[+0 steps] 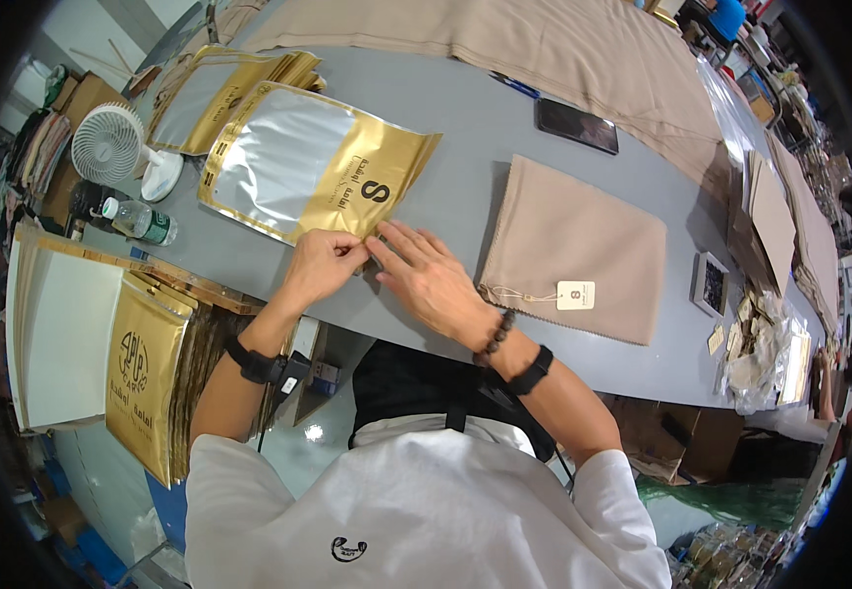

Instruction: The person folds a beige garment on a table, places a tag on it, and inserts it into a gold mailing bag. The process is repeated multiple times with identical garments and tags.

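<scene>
A gold foil bag with a clear silvery window (286,158) lies on the grey table before me, bearing printed writing. The thumb and fingertips of my left hand (325,263) are pinched together at its near corner. My right hand (426,278) lies beside it, fingers stretched out, tips by the bag's edge; whether it grips anything is hidden. To the right of that hand is a folded beige cloth (580,235) with a zigzag-cut edge. A cream hang tag (576,295) on a string lies on the cloth's near side.
More gold bags (208,103) lie behind, near a white fan (107,143) and water bottle (142,221). Upright gold bags (149,368) fill a space at left. A phone (577,125), beige fabric (543,44), a small box (711,283) and loose tags (750,331) surround the work area.
</scene>
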Motion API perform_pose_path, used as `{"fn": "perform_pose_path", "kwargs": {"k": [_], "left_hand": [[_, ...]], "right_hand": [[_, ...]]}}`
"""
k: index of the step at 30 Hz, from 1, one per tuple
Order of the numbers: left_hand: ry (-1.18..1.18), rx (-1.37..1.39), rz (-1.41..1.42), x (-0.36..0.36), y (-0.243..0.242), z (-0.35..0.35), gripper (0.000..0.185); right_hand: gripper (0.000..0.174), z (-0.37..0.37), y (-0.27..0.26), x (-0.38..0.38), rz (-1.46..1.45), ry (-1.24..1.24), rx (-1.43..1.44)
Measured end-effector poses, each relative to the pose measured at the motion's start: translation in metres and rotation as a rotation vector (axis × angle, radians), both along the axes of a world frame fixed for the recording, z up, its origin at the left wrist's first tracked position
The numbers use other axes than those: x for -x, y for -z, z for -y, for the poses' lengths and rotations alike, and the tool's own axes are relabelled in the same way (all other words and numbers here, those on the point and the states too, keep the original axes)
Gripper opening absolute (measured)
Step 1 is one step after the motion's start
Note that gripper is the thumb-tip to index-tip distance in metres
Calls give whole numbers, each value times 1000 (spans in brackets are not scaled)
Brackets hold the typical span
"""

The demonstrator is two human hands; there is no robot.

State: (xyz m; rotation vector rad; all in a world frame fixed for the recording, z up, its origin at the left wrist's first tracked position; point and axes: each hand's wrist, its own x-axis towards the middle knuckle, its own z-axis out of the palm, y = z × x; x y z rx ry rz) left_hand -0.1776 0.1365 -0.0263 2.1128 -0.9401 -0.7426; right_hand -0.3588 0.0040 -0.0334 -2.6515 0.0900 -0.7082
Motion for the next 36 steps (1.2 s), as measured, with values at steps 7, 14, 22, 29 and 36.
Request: {"fn": "perform_pose_path", "kwargs": {"k": [7,14,22,29,36], "left_hand": [[-177,245,-13,31,14,-6,19],[-34,142,295,49,3,-9,14],[140,136,522,52,-13,23,35],[71,75,420,48,-3,79,22],[220,109,303,68,12,83,20]], "right_hand": [[27,7,12,-7,-136,-7,129],[31,91,-14,5,-163,217,66],[59,218,-33,66,-420,470,9],[54,207,-19,69,-471,296,-203],[41,115,-16,60,-120,79,-348]]}}
